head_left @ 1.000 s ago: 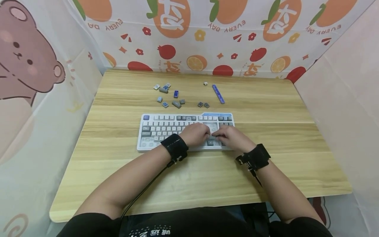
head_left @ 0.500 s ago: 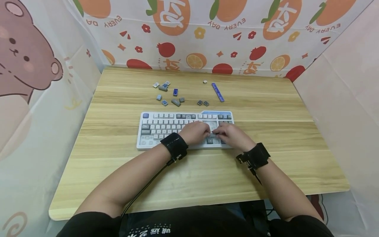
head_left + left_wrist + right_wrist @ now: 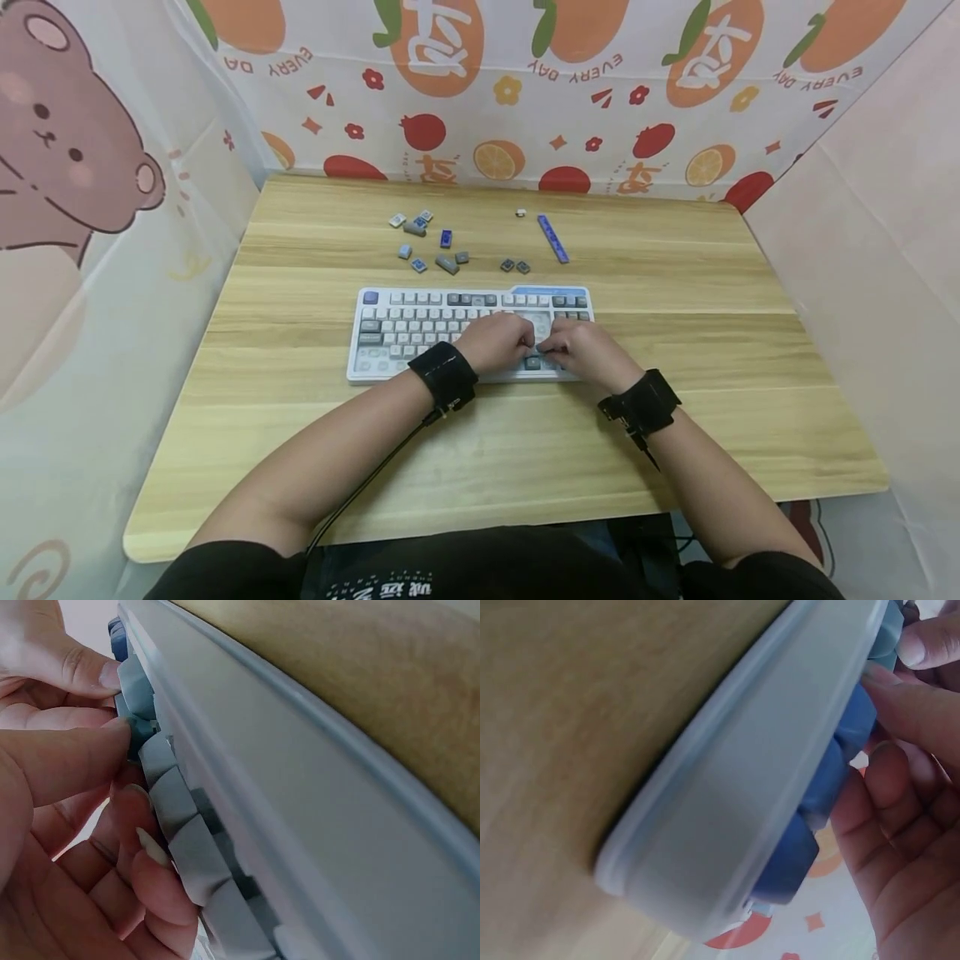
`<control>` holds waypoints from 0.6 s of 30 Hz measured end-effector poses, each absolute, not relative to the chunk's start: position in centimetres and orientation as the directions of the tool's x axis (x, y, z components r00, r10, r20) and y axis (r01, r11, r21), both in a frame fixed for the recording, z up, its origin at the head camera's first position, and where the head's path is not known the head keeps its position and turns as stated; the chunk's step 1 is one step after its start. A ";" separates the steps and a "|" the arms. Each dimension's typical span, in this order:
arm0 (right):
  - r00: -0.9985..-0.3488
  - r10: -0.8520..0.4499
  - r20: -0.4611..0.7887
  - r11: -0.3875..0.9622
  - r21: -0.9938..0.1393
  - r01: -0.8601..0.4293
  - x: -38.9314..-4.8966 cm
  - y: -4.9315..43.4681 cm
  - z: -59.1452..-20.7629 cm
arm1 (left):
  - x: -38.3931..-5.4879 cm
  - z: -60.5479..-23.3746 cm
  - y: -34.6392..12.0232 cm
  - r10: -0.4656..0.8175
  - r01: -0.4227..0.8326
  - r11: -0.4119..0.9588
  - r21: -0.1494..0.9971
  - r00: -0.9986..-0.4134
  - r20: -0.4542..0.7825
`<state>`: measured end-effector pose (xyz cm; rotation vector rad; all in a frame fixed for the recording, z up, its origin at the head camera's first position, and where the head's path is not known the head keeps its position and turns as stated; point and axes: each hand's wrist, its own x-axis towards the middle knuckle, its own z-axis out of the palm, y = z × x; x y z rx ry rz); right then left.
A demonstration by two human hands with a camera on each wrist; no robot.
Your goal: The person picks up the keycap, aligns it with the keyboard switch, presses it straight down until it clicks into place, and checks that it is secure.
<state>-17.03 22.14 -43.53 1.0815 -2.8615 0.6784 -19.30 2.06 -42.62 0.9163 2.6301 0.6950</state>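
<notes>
Far to the left of the left hand [image 3: 495, 342], a pale cloth [image 3: 153, 71] with a brown bear print [image 3: 75, 150]. Nearer, the wooden desk [image 3: 270, 350], spreading out past both hands. Just behind the left hand, a black wrist band [image 3: 442, 373], with a dark cable [image 3: 375, 468] trailing back along the forearm.

Reaching well out to the left of the left hand and under both hands, the white and grey keyboard [image 3: 416, 327], lying flat on the desk.

Beyond the left hand and off to its left, loose caps: a white keycap [image 3: 397, 220], a long grey keycap [image 3: 414, 228], a pale blue keycap [image 3: 405, 251], a dark blue keycap [image 3: 446, 239], a second long grey keycap [image 3: 447, 264] just beside a small grey keycap [image 3: 462, 257].

Left hand: curls its fingers over the keyboard's right part, sets its thumb against a dark teal keycap [image 3: 140, 737]. Cannot tell a grip from a mere touch there.

Ahead of the left hand, past the keyboard, a pair of dark keycaps [image 3: 507, 264]; farther out, a small white piece [image 3: 521, 212].

Right hand [image 3: 588, 350]: nearly meets the left hand, pinches a grey-green keycap [image 3: 138, 688] next to the dark teal keycap. Beside its fingers, blue keycaps [image 3: 826, 784] on the keyboard. Beyond it, slightly left, a slanting long blue bar [image 3: 552, 238]. Behind it, a second wrist band [image 3: 643, 403].
</notes>
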 end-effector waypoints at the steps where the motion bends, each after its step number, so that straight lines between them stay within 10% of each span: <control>1: -0.758 -0.632 0.159 0.669 -0.381 -0.638 -17.0 22.2 -43.6 | -19.3 -42.6 2.1 0.640 0.514 0.684 0.518 -0.763 -0.088; 18: -0.754 -0.653 0.077 0.677 -0.386 -0.626 -17.8 21.7 -43.1 | -19.1 -43.1 2.4 0.643 0.565 0.691 0.451 -0.765 -0.027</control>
